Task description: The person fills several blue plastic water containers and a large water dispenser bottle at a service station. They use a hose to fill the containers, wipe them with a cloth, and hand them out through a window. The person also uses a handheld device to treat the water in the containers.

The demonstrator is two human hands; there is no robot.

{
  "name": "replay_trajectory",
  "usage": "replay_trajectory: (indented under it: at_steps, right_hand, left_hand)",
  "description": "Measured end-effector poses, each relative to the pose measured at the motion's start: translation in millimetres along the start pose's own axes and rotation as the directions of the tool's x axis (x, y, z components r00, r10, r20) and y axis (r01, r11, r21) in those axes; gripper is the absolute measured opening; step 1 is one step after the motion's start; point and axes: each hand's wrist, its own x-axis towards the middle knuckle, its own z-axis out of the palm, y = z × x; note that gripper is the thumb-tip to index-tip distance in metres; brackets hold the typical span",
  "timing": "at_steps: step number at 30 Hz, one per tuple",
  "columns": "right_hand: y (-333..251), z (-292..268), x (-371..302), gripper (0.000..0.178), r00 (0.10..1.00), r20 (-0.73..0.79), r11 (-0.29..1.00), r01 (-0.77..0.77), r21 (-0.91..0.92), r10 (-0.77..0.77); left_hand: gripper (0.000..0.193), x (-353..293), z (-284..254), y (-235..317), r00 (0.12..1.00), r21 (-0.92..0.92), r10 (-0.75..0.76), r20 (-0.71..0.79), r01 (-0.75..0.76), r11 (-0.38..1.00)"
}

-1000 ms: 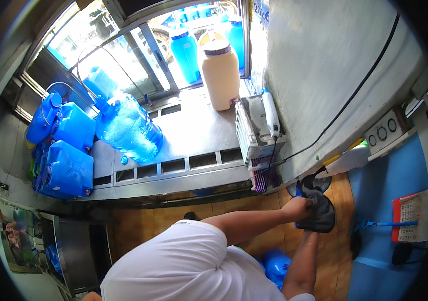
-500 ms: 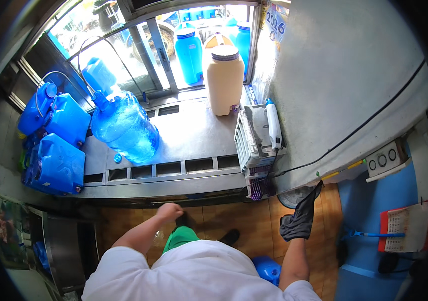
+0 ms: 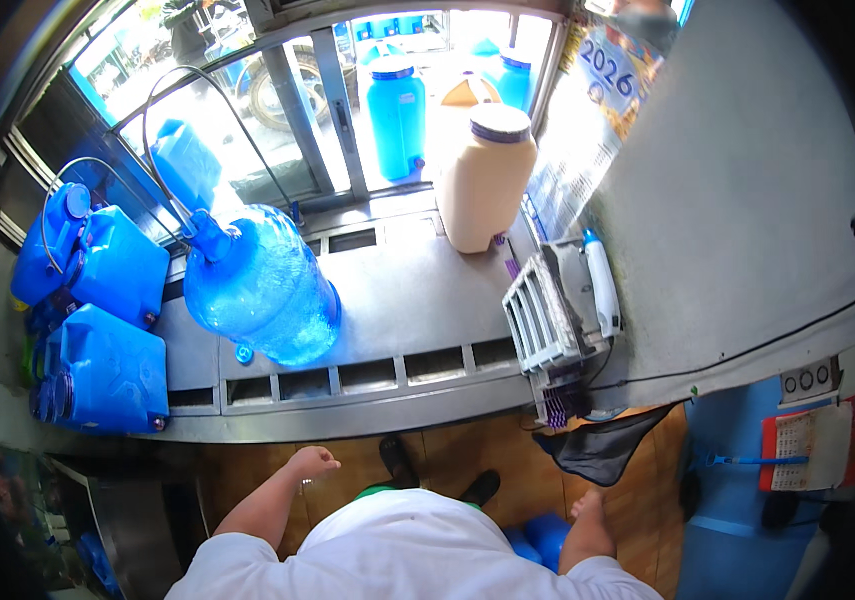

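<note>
Head view: you stand facing the steel tabletop [image 3: 417, 315], both arms low in front of it. Dark cloth [image 3: 602, 447] spread out, slack, over the floor [image 3: 517, 455] below the grey crate [image 3: 547, 310] at the tabletop's right end; its lower corner meets your right hand [image 3: 587, 503]. Right grip: fingers partly lost at the cloth's edge; cannot tell whether they are clamped on it. Left hand [image 3: 313, 461]: apart from the cloth, fingers loosely curled, nothing visible in the grip; exact closure unclear.

Step in hand (judgement): handling the cloth, right side only. Next move, as judged: calls for a sure right grip on that corner, with the fabric kept off the crate.

Also noted: large blue water bottle [image 3: 262, 300] on the tabletop, thin curved tube [image 3: 152, 130] at its neck; small blue cap [image 3: 244, 354] just beside its base.
</note>
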Motion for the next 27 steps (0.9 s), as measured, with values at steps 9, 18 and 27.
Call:
replay_trajectory:
  at_steps: [9, 18, 27]
  right_hand:
    - [-290.8, 105.2, -124.1, 0.028, 0.64, 0.392, 0.658, 0.745, -0.107, -0.661]
    - [-707.7, 83.6, -218.4, 0.04, -0.029, -0.125, 0.015, 0.94, -0.342, -0.992]
    - [-912.7, 123.5, -167.4, 0.073, 0.469, 0.119, 0.295, 0.712, -0.637, -0.875]
  left_hand:
    - [0.041, 72.2, -65.1, 126.7, 0.852, -0.072, 0.466, -0.238, -0.494, 0.866]
    - [0.058, 130.5, -307.1, 391.7, 0.12, 0.356, 0.666, -0.737, -0.767, 0.533]
    - [0.087, 180.2, -520.8, 517.4, 0.341, 0.337, 0.437, -0.832, -0.313, 0.888]
